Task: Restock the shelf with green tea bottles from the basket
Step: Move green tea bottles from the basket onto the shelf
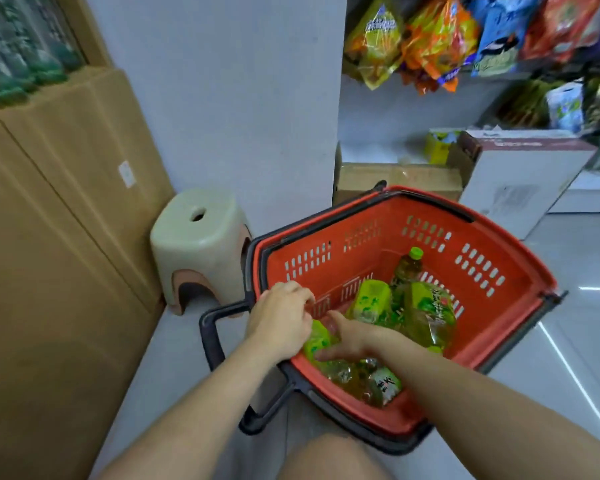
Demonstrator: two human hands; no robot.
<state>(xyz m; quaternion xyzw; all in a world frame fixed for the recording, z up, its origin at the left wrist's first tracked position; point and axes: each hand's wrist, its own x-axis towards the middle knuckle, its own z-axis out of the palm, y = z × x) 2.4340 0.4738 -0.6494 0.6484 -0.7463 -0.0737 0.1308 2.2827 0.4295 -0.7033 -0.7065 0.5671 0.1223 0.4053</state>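
You had both hands down in the red shopping basket (378, 233), which sat on the pale floor beside a small plastic stool (198, 244). Your left hand (281, 320) hung over the basket's near-left corner, fingers curled loosely together; I could not tell whether they gripped anything. Your right hand (347, 336) lay across a green tea bottle (317, 339) at the near wall, fingers spread over it and touching it, not clearly closed around it. More green tea bottles (426, 313) lay jumbled on the basket's bottom, one leaning with its green cap up toward the far wall. Snack bags (437, 39) hung on the shelving at upper right, cardboard boxes (395, 178) beneath them.
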